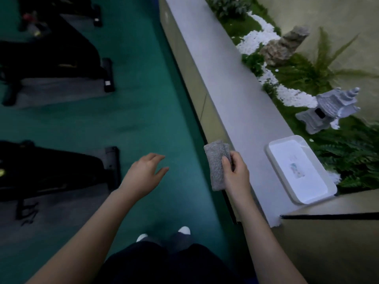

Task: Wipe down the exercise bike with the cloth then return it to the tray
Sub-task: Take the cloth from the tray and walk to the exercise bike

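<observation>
A folded grey cloth [216,165] hangs upright in my right hand [235,173], pinched between thumb and fingers just left of the grey ledge. The white tray [274,158] lies on that ledge to the right of the cloth, with nothing in it but a small printed picture. My left hand [145,177] floats over the green floor with relaxed fingers, holding nothing. The black base of an exercise bike [61,171] stands at the lower left, well apart from both hands.
More black bike frames [61,64] stand at the upper left on grey mats. The grey ledge [235,95] runs diagonally, with a planter of ferns, white pebbles, a rock and a small stone pagoda [330,109] behind it. My feet [164,234] are on the green floor.
</observation>
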Tool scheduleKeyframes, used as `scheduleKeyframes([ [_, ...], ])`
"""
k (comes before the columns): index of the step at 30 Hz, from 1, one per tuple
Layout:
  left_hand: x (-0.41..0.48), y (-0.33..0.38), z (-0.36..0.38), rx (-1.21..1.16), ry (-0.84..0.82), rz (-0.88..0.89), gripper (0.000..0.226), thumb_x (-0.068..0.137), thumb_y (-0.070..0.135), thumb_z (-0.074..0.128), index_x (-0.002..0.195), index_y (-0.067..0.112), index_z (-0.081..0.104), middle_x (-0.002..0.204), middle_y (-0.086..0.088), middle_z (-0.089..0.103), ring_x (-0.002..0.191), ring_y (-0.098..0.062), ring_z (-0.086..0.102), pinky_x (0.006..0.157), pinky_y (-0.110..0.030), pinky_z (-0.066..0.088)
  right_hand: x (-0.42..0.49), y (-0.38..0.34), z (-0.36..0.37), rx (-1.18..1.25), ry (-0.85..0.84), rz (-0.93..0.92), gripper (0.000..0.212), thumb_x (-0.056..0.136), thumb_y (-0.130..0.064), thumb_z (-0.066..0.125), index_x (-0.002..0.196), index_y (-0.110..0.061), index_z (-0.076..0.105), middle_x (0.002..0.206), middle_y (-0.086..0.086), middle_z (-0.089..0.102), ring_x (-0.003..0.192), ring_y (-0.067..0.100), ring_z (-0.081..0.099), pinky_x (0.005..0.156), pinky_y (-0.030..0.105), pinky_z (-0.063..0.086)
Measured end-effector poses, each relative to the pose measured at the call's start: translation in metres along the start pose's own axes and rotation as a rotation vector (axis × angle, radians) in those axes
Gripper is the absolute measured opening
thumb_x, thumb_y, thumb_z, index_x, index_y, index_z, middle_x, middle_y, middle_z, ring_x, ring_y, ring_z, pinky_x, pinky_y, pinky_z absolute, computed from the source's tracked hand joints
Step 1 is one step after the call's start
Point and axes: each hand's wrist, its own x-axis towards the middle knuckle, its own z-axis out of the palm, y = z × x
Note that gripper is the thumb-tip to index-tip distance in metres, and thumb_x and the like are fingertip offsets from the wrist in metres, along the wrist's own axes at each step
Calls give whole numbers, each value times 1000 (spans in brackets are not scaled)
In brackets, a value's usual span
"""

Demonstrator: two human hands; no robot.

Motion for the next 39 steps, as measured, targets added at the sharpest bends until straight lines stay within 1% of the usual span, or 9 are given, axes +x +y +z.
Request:
scheduleKeyframes([
  [2,-21,-15,-4,-12,31,-62,47,95,36,52,135,11,50,136,-5,52,125,-24,48,103,-37,38,-6,-5,17,2,-52,-22,10,99,-12,45,99,-14,55,86,-7,59,75,1,56,55,7,41],
  [8,-92,-68,-20,-52,131,-227,46,94,35,55,134,11,51,135,-4,52,123,-24,49,101,-37,40,-35,-20,79,-3,-188,-17,16,98,-15,48,110,-10,57,100,4,63,92,20,61,78,34,49],
  [12,-143,-104,-30,-90,192,-310,46,95,36,53,135,13,50,137,-2,50,124,-23,47,101,-37,40,-70,-30,119,-22,-254,-51,13,99,-15,48,108,-13,57,100,4,64,95,23,62,81,38,51],
  [16,-198,-140,-38,-126,226,-375,47,96,37,51,137,15,47,139,1,48,126,-20,45,102,-34,38,-116,-46,163,-45,-278,-72,17,97,-13,49,110,-6,58,101,9,66,96,27,62,85,42,51],
  [18,-225,-159,-43,-142,253,-400,47,96,37,51,137,15,48,139,2,48,126,-20,46,102,-34,38,-140,-56,186,-43,-301,-107,15,97,-12,51,107,-6,59,98,7,66,93,26,62,83,40,50],
  [22,-277,-203,-52,-155,308,-444,47,96,39,50,136,15,49,139,2,49,126,-19,45,103,-33,37,-187,-77,236,-48,-378,-176,6,96,-15,51,96,-18,57,85,-8,62,83,17,59,70,29,45],
  [27,-332,-257,-60,-155,350,-513,46,96,39,49,136,16,49,139,1,50,127,-20,45,104,-36,37,-233,-96,291,-71,-436,-254,8,96,-13,52,91,-19,56,84,-8,61,80,14,57,69,22,42],
  [33,-378,-303,-61,-194,379,-608,48,96,41,48,137,16,47,140,0,49,130,-19,43,107,-35,34,-266,-110,341,-113,-508,-271,8,96,-15,53,95,-11,60,88,1,64,84,21,59,74,33,45],
  [39,-388,-330,-71,-222,410,-660,47,96,41,48,136,15,49,138,-1,51,128,-20,44,106,-36,36,-274,-126,380,-123,-579,-278,7,96,-19,54,92,-18,58,85,-3,63,78,14,58,67,26,43],
])
